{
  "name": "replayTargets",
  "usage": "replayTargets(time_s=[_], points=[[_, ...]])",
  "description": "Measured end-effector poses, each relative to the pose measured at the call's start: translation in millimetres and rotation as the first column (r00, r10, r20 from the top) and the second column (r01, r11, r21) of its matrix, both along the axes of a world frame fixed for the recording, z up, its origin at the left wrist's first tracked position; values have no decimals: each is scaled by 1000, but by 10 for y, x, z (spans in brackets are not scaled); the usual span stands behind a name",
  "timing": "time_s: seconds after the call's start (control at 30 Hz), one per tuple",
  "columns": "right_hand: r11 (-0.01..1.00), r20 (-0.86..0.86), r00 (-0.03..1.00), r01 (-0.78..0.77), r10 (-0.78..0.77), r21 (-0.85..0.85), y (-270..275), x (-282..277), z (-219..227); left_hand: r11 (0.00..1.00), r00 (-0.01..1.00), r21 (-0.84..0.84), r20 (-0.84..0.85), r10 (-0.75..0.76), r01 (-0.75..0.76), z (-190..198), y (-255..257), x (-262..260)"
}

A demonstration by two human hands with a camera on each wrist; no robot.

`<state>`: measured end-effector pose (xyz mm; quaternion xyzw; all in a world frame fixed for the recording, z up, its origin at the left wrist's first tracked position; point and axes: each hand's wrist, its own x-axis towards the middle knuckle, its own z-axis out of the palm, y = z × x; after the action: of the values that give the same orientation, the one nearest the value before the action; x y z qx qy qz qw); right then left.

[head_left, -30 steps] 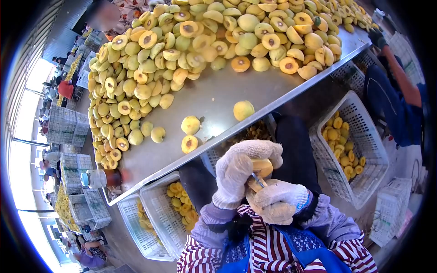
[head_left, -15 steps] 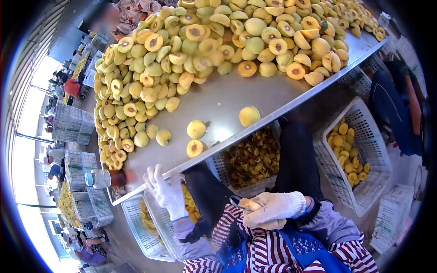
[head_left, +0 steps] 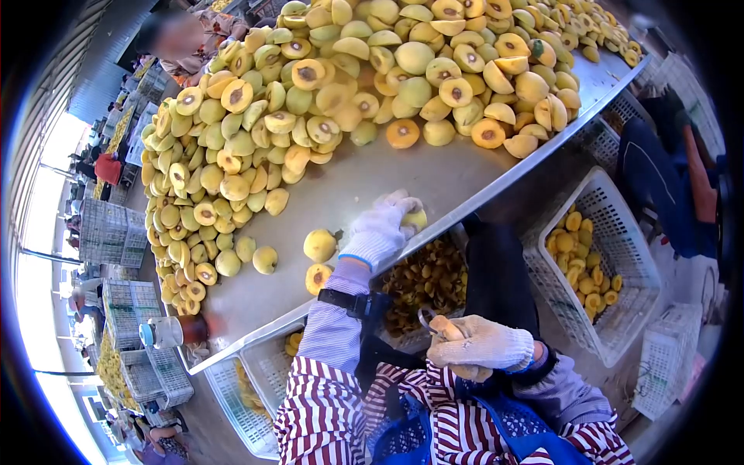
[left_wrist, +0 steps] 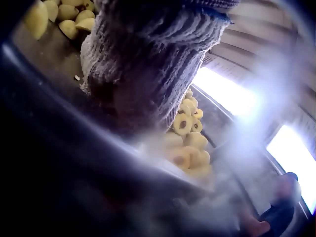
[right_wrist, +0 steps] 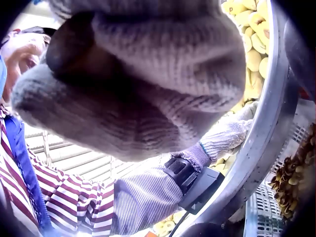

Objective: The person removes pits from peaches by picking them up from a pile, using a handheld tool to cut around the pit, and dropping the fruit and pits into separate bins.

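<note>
Between heaped peach halves (head_left: 310,74) and the table rim (head_left: 504,184), crates (head_left: 629,225) below, the left hand (head_left: 382,226) touches a peach (head_left: 417,220), its closure indiscernible, while the right hand (head_left: 487,346) grips a wooden-handled tool (head_left: 447,328).

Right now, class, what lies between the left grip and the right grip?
The head view shows the metal table edge and, past it, brownish scraps in a crate; the tool held by the right grip juts into that stretch.

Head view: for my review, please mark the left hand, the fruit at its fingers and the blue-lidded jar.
Left hand (head_left: 378,231): head view, on the back of the glove.
Fruit (head_left: 417,220): head view, on the part showing past the glove.
Blue-lidded jar (head_left: 170,332): head view, on its clear wall.
</note>
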<state>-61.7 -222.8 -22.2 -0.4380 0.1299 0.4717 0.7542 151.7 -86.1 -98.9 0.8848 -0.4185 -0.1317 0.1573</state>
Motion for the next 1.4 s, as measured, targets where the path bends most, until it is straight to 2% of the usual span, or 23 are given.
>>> replayTargets(time_s=[0.1, 0.17, 0.2, 0.3, 0.4, 0.43, 0.47, 0.5, 0.53, 0.6, 0.7, 0.8, 0.93, 0.97, 1.03, 1.07, 1.13, 1.17, 1.23, 1.27, 1.33, 1.37, 1.4], points=[[997, 81, 994, 76, -76, -4, 91, 75, 55, 972, 980, 168, -82, 181, -166, 92, -47, 22], [989, 81, 992, 104, -95, -106, 82, 110, 175, 939, 946, 154, -63, 319, -306, -170, 97, 143], [980, 81, 990, 123, -112, -157, 68, 118, 207, 918, 924, 146, -54, 379, -368, -156, 120, 165], [972, 43, 984, 177, -172, -156, 34, 65, 74, 907, 913, 157, 190, 361, -391, -138, 249, 9], [963, 58, 977, 211, -204, -168, 92, 86, 114, 892, 900, 124, 42, 433, -435, -58, 318, 92], [959, 72, 972, 231, -222, -165, 100, 79, 119, 861, 832, -100, -334, 443, -498, -59, 367, 78], [954, 83, 967, 251, -241, -163, 107, 69, 117, 749, 683, -273, -662, 309, -604, -72, 444, 14], [939, 112, 959, 280, -262, -199, 100, 72, 80, 622, 557, -375, -822, 120, -688, -76, 489, -73], [931, 118, 954, 294, -274, -215, 94, 100, 94, 474, 413, -411, -905, -108, -779, -66, 529, -165], [917, 125, 948, 314, -291, -246, 107, 153, 135, 242, 297, -432, -845, -444, -869, 127, 453, -469], [908, 202, 943, 315, -266, -275, 166, 180, 101, 159, 198, -347, -792, -578, -925, 297, 359, -760], [874, 323, 914, 352, -245, -334, 222, 167, 37, 137, 171, -279, -838, -519, -950, 453, 271, -1005], [826, 381, 911, 334, -159, -455, 256, 153, -18, 86, 300, -371, -850, -433, -925, 631, 156, -1259], [819, 428, 884, 381, -187, -429, 276, 138, -22, 115, 339, -401, -871, -357, -909, 697, 140, -1305], [802, 519, 821, 468, -239, -371, 322, 97, -33, 65, 401, -436, -870, -288, -898, 738, 87, -1389], [815, 518, 821, 459, -238, -353, 329, 83, -54, 42, 431, -455, -866, -252, -890, 757, 50, -1433], [840, 518, 822, 441, -236, -317, 334, 62, -84, -68, 501, -498, -844, -191, -864, 835, -53, -1547], [871, 437, 857, 413, -273, -265, 328, 47, -35, -120, 533, -519, -832, -157, -846, 855, -75, -1587], [919, 260, 911, 365, -320, -148, 300, 51, 157, 71, 522, -542, -831, -193, -837, 852, 89, -1534], [928, 230, 918, 354, -322, -112, 285, 48, 181, 165, 514, -549, -831, -211, -819, 858, 163, -1504], [943, 167, 932, 331, -321, -38, 261, 42, 220, 238, 506, -533, -846, -168, -812, 944, 185, -1465], [963, 114, 959, 266, -260, -37, 217, 54, 250, 275, 505, -525, -851, -145, -805, 985, 181, -1454], [954, 133, 950, 293, -283, -59, 243, 48, 264, 229, 484, -512, -858, -170, -828, 1001, 172, -1472]])
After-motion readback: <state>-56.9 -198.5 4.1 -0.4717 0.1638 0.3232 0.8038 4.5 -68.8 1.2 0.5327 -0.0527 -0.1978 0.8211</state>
